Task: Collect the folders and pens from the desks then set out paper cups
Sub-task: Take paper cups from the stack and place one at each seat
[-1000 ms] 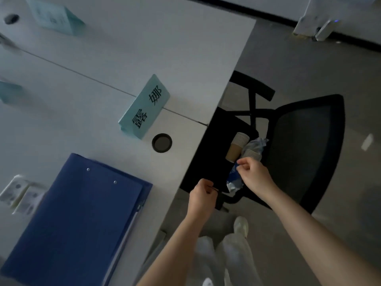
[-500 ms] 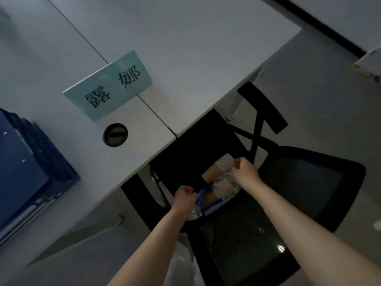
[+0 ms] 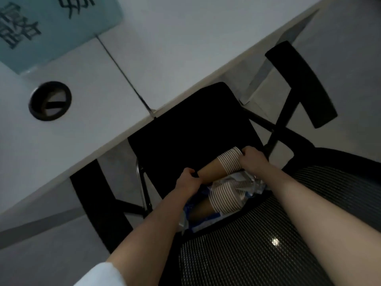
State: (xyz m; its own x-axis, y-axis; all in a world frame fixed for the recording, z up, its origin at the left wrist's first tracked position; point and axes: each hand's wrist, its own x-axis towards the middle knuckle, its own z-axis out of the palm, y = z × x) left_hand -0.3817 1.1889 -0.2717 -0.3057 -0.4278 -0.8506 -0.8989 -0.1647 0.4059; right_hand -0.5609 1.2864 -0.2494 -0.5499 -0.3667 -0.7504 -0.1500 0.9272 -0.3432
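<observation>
Fingers both hands (image 3: 188, 181) (image 3: 252, 159) curled round ribbed paper cup stack (image 3: 223, 165), over chair seat (image 3: 191, 129).

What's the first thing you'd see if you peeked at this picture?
Two bare hands meet over a black chair seat: the left hand and right hand grip either end of a stack of paper cups. More cups lie in a plastic bag below. A blue name card stands on the white desk top left.
</observation>
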